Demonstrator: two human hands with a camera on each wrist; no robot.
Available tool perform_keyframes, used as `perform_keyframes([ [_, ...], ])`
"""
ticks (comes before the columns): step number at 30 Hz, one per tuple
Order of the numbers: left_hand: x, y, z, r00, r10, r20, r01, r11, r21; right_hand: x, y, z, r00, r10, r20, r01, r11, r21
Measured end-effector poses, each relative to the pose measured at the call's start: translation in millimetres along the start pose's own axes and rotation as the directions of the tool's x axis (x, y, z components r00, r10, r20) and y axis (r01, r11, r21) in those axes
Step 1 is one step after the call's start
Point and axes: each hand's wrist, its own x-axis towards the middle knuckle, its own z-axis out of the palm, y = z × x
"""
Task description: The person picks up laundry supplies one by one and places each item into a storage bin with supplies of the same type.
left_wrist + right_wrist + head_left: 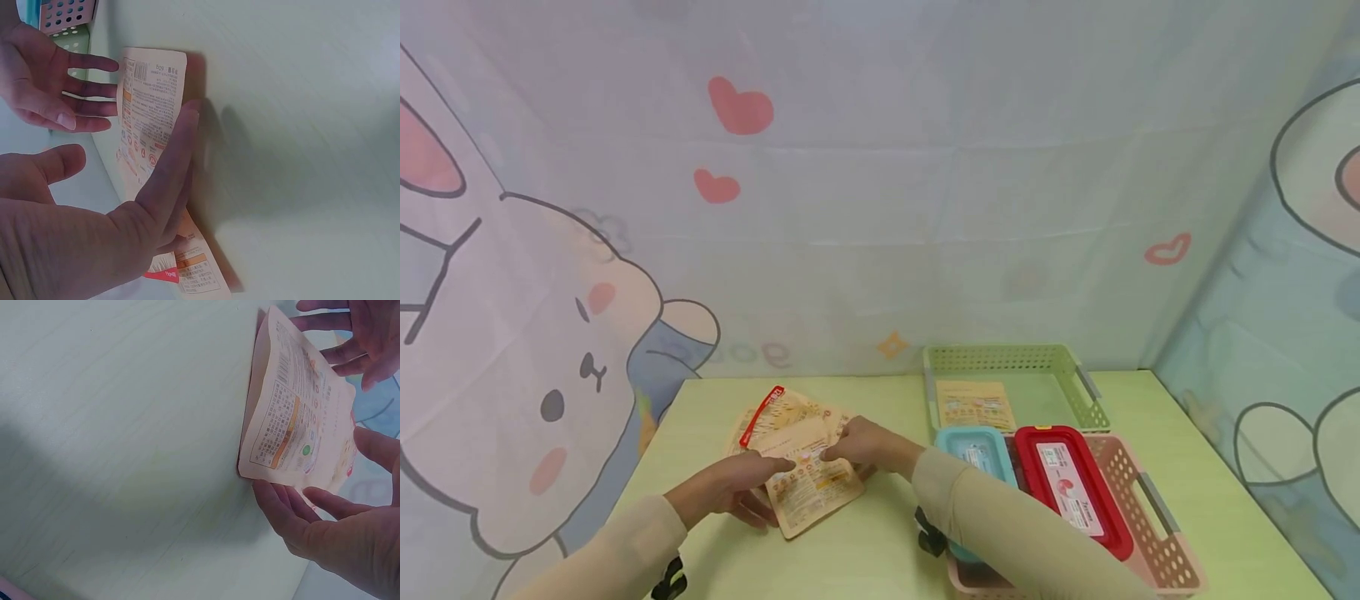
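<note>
Left grip (737, 487) and right grip (868, 446) are both loose; their fingers, rather straight, touch opposite edges of the front packet (811, 493), which is between them. Just beyond, I see other packets (792, 410) fanned out. Nearside, the desk (820, 567) gives room; rightward, a strip separates them from the pink basket (1120, 467).

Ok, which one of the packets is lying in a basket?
The packet lying in the green basket; the other packets are outside it, together between the left hand and the right hand.
</note>
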Motion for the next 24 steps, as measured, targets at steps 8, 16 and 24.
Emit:
perform_keyframes([
  [8,-2.8,3.4,-0.5,1.0,-0.002,-0.013,0.002,1.0,0.011,-1.5,-2.0,0.8,1.0,0.005,-0.001,-0.005,1.0,0.01],
  [16,-7.1,9.9,-4.4,0.997,0.065,-0.033,-0.065,0.998,0.023,2.3,0.1,1.7,0.999,-0.01,-0.043,0.007,0.999,-0.052],
  [24,-7.8,15.0,-9.1,0.994,0.103,-0.028,-0.102,0.994,0.039,3.4,-1.3,-0.2,0.997,-0.036,-0.073,0.035,0.999,-0.016],
])
